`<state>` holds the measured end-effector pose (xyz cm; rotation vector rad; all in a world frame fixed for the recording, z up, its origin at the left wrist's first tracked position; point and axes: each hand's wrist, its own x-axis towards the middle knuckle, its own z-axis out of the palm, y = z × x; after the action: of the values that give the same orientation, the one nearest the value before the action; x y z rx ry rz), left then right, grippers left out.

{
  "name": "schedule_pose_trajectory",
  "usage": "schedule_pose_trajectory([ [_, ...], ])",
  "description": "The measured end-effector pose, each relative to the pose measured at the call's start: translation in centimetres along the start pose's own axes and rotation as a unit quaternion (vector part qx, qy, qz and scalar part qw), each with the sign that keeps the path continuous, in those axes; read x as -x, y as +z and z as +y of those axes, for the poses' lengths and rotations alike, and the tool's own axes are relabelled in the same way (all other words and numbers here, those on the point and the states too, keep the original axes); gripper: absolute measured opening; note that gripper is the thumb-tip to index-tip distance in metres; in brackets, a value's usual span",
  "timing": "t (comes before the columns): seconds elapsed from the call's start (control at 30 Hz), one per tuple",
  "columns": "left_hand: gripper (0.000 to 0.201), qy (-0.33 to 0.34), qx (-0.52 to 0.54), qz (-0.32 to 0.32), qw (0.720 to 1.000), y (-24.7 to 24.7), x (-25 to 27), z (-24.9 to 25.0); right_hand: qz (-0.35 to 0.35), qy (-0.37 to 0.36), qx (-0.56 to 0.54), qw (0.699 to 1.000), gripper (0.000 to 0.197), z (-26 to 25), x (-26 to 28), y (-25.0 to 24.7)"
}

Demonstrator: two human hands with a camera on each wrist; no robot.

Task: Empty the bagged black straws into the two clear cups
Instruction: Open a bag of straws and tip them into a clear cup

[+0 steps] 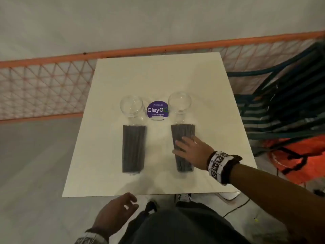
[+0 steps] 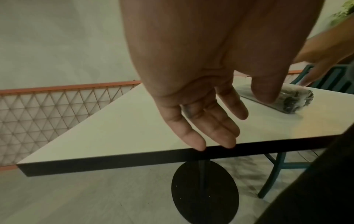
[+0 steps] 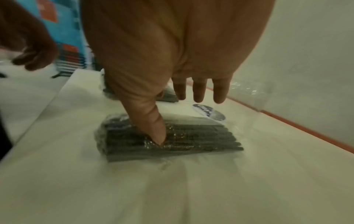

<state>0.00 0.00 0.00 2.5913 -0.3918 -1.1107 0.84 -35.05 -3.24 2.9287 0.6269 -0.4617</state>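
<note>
Your right hand (image 1: 190,149) lies flat, unclenched, thumb pressing the right bag of black straws (image 1: 182,147); your left hand (image 1: 117,209) hangs relaxed off the surface's (image 1: 109,173) near edge.

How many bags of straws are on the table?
2. The left bag lies untouched before the left cup; the right bag lies before the right cup, under the right hand. None seems hidden.

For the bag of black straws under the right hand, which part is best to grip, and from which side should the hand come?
Grip the right straw bag around its middle, coming from above, thumb on one long side and fingers on the other. It lies flat on the table as a long, narrow bundle, so the middle probably balances best. The right hand is already there, thumb touching the plastic.
</note>
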Motion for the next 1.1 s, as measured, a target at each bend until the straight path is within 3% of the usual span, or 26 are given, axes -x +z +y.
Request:
schedule_pose_trajectory([
  [0.13,0.012,-0.004,0.036,0.033,0.999,0.3,0.9,2.4,-0.071,-0.092,0.056,0.992,0.062,0.7,-2.8,0.8],
  [0.27,0.011,0.007,0.088,0.072,0.994,0.2,1.5,4.8,-0.110,-0.105,0.057,0.987,0.051,0.7,-3.7,1.5],
  [0.4,0.017,0.052,0.081,0.090,0.991,-0.6,0.5,6.9,-0.074,-0.131,0.008,0.988,0.041,1.5,-4.2,0.9],
  [0.47,0.023,0.098,0.069,0.101,0.988,-1.7,-0.3,7.9,-0.020,-0.099,-0.098,0.990,0.046,2.1,-4.4,-0.5],
  [0.53,0.033,0.145,0.066,0.124,0.979,-3.3,-1.2,9.0,0.013,-0.033,-0.257,0.966,0.055,2.5,-4.1,-2.6],
  [0.63,0.047,0.196,0.100,0.150,0.964,-5.5,-3.1,10.7,0.000,0.091,-0.495,0.864,0.070,3.4,-2.9,-4.9],
  [0.73,0.059,0.225,0.119,0.150,0.955,-6.8,-5.2,12.4,0.007,0.136,-0.594,0.793,0.070,3.5,-1.8,-5.0],
  [0.83,0.065,0.250,0.098,0.144,0.952,-7.1,-6.5,13.9,-0.013,0.176,-0.592,0.787,0.066,2.9,-1.1,-4.1],
  [0.97,0.058,0.291,0.067,0.150,0.942,-7.3,-7.0,15.8,0.029,0.224,-0.587,0.778,0.073,2.4,-0.5,-3.2],
  [1.1,0.065,0.216,0.142,0.167,0.951,-7.2,-7.5,17.0,0.063,0.241,-0.574,0.780,0.081,1.7,-0.1,-2.7],
])
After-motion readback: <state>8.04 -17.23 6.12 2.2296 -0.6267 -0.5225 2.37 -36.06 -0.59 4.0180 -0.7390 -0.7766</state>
